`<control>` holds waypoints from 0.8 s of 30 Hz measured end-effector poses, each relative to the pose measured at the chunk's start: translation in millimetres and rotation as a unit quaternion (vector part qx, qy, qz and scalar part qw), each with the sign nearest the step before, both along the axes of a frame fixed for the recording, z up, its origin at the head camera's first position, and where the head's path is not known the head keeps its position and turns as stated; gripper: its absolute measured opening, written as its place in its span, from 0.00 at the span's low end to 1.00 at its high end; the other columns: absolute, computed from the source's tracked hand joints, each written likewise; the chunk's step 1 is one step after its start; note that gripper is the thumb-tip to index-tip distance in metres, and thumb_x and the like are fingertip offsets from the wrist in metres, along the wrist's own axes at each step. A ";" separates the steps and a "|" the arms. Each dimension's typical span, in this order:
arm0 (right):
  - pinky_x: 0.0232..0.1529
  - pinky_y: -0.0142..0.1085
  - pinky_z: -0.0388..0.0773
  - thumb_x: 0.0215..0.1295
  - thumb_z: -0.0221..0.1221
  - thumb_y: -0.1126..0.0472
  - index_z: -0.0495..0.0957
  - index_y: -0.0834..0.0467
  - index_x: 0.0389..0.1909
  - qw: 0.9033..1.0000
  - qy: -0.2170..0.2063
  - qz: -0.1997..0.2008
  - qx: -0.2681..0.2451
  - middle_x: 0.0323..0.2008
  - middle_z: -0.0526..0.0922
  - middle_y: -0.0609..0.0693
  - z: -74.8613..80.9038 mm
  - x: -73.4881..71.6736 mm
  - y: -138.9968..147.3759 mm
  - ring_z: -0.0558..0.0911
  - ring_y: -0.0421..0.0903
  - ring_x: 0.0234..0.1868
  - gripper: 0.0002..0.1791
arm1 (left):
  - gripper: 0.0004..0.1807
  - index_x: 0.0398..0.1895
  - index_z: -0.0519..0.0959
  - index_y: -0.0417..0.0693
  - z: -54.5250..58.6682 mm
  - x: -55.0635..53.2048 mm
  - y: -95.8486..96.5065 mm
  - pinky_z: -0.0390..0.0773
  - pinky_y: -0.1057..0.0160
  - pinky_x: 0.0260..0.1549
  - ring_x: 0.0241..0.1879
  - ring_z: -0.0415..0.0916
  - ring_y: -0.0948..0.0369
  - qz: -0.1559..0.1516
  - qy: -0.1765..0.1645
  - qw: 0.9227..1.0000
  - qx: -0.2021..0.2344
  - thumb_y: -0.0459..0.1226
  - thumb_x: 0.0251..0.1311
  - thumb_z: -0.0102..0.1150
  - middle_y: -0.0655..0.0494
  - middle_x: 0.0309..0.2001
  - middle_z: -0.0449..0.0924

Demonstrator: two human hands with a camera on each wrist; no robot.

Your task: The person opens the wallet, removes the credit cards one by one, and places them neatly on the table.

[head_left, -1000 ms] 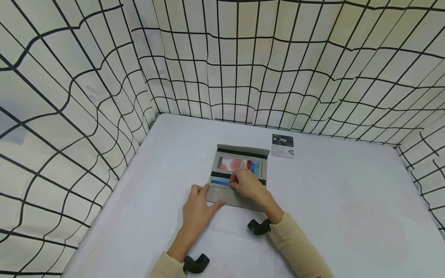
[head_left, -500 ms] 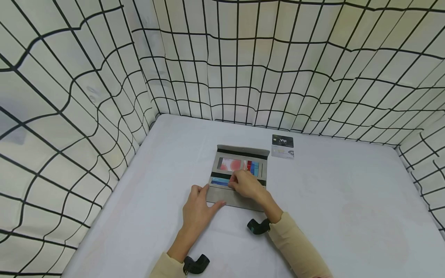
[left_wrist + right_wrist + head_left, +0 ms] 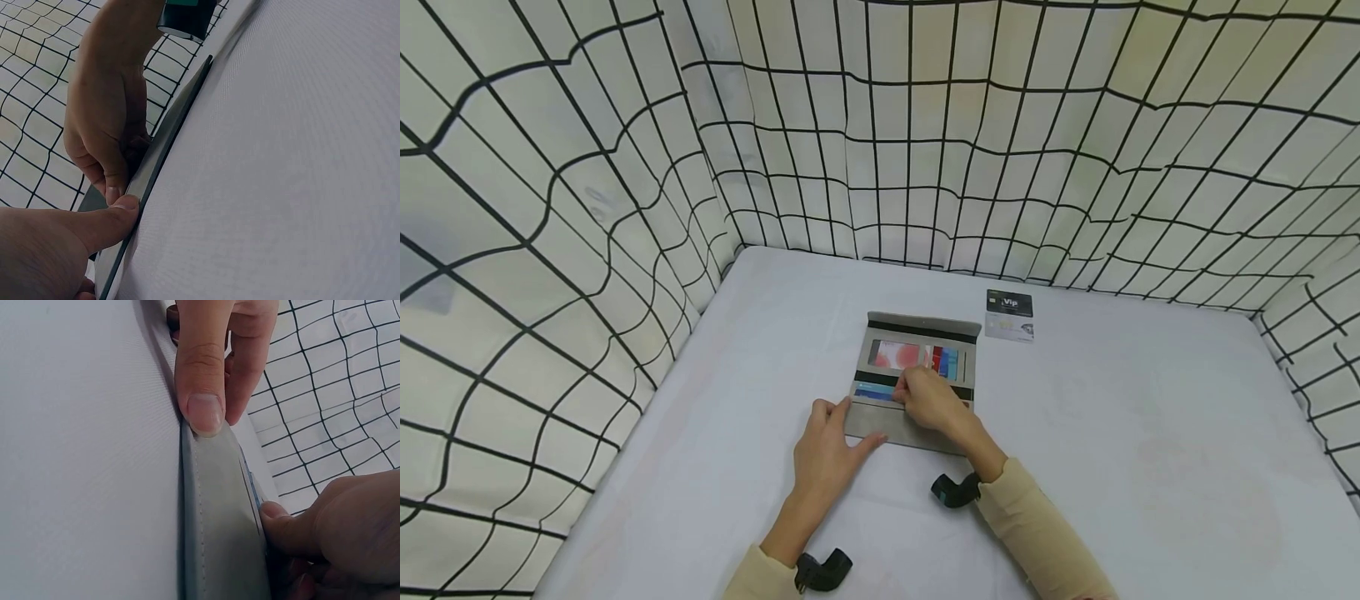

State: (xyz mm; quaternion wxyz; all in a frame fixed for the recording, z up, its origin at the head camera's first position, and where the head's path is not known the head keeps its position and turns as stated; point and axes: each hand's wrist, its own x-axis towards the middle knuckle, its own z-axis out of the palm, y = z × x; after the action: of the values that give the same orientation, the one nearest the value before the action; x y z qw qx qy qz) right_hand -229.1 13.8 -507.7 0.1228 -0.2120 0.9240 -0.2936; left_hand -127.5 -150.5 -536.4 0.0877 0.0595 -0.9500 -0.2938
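A grey wallet (image 3: 910,427) lies unfolded on the white table, with cards in its slots. My left hand (image 3: 826,450) holds its near left corner, fingers at the left side and thumb (image 3: 205,415) on the near edge. The curled fingers of my right hand (image 3: 934,402) pinch a blue card (image 3: 872,391) in the lower slot; the card's right part is hidden behind them. Above it, a pink-patterned card (image 3: 895,354) shows through the wallet's window, beside a red and blue piece (image 3: 947,362). In the left wrist view, my right hand (image 3: 103,112) bends down over the wallet.
A black card marked Vip (image 3: 1010,303) and a pale grey card (image 3: 1009,327) lie together beyond the wallet's right side. Black netting (image 3: 910,142) over white walls bounds the table (image 3: 1135,433) at the back and sides. A black wrist camera (image 3: 957,491) sits on the right wrist.
My right wrist and forearm have shifted very slightly to the left. The left hand, wallet and loose cards keep their places.
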 end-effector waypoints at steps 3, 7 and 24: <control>0.31 0.34 0.71 0.69 0.62 0.63 0.79 0.60 0.32 1.000 0.006 -0.006 0.003 0.28 0.77 0.49 0.5 0.7 -0.6 0.72 0.43 0.28 0.06 | 0.44 0.64 0.76 0.37 0.7 -0.3 0.3 0.62 0.69 0.21 0.29 0.64 0.62 0.001 0.000 1.000 -0.001 0.55 0.50 0.75 0.48 0.43 0.68; 0.35 0.36 0.73 0.70 0.61 0.63 0.78 0.60 0.33 1.000 0.012 -0.014 0.010 0.31 0.77 0.50 -0.2 0.8 -1.1 0.72 0.44 0.30 0.06 | 0.44 0.64 0.75 0.36 1.0 -0.2 0.6 0.62 0.69 0.21 0.30 0.64 0.62 0.001 -0.001 1.000 0.000 0.55 0.50 0.75 0.48 0.43 0.68; 0.37 0.37 0.74 0.70 0.60 0.62 0.78 0.60 0.33 0.999 0.032 -0.029 0.003 0.32 0.77 0.52 -3.1 -0.5 -0.6 0.73 0.45 0.32 0.07 | 0.43 0.64 0.76 0.36 0.3 0.0 0.3 0.64 0.68 0.22 0.31 0.66 0.61 0.001 0.002 1.000 0.002 0.55 0.50 0.75 0.49 0.43 0.68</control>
State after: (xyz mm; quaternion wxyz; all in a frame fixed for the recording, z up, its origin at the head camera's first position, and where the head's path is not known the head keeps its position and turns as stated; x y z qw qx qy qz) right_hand -229.6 13.2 -510.8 0.0854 -0.1944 0.9340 -0.2875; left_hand -127.5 -150.2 -536.0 0.0898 0.0602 -0.9492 -0.2955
